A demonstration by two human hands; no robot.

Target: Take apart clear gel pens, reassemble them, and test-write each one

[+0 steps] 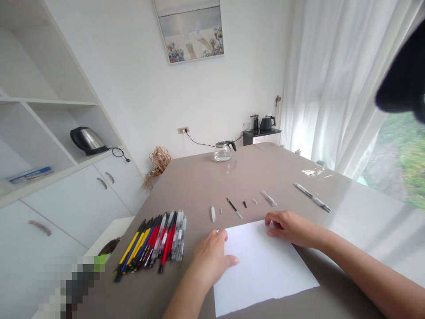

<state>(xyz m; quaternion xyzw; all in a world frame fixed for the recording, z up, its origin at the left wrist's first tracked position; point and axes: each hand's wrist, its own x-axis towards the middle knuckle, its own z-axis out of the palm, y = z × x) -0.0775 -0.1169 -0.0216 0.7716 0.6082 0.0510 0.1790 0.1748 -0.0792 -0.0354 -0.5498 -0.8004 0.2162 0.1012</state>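
— Grey-brown table (192, 181): what's on the near side?
— White paper (262, 270), left hand (213, 257) and right hand (288, 228) by its far corners, both loosely half-open, no clear grip.
— The step?
— Seemingly positioning it; next calls for light, even pressure.

Steel kettle (88, 140) in white shelving (66, 103)

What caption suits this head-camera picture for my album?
Left hand and right hand on white paper, near pens and loose pen parts.
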